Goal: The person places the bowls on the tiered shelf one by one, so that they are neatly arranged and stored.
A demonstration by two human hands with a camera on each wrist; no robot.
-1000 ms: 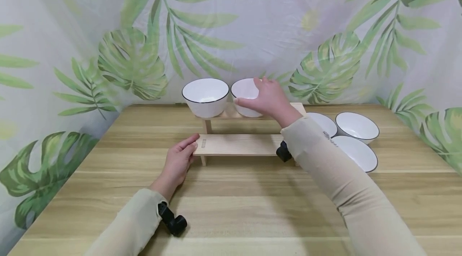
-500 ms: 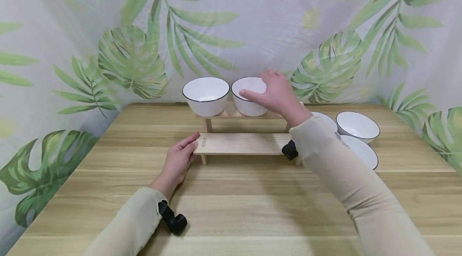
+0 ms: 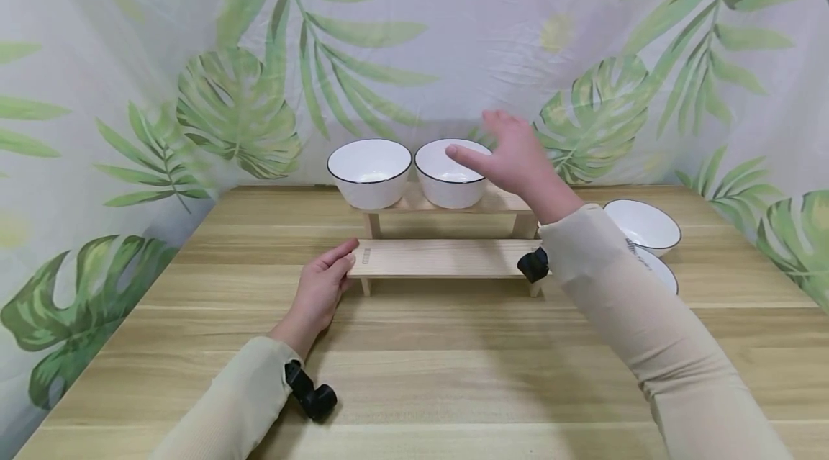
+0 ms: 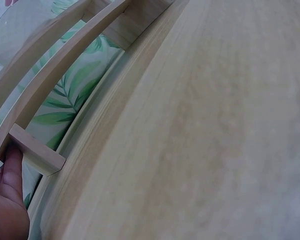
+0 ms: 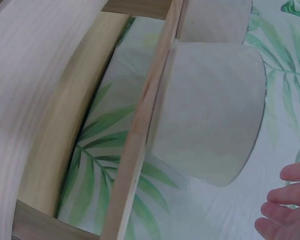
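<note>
A two-step wooden display rack (image 3: 447,258) stands on the table, with two white bowls side by side on its upper board. The left bowl (image 3: 369,190) and right bowl (image 3: 450,194) both have dark rims. My left hand (image 3: 316,298) grips the left end of the lower board; in the left wrist view, fingers (image 4: 12,175) reach under that board beside the leg. My right hand (image 3: 521,161) is raised at the right bowl's right side, fingers spread and holding nothing. In the right wrist view, its fingertips lie apart from the bowl's wall (image 5: 210,110).
More white bowls rest on the table to the right, one at the back (image 3: 641,222) and one (image 3: 663,273) partly hidden by my right sleeve (image 3: 622,301). A leaf-patterned cloth (image 3: 479,35) hangs close behind the rack.
My right hand has let go of the right bowl and moved up and to the right, its fingers opening. That bowl stays on the upper board. My left hand keeps its grip.
</note>
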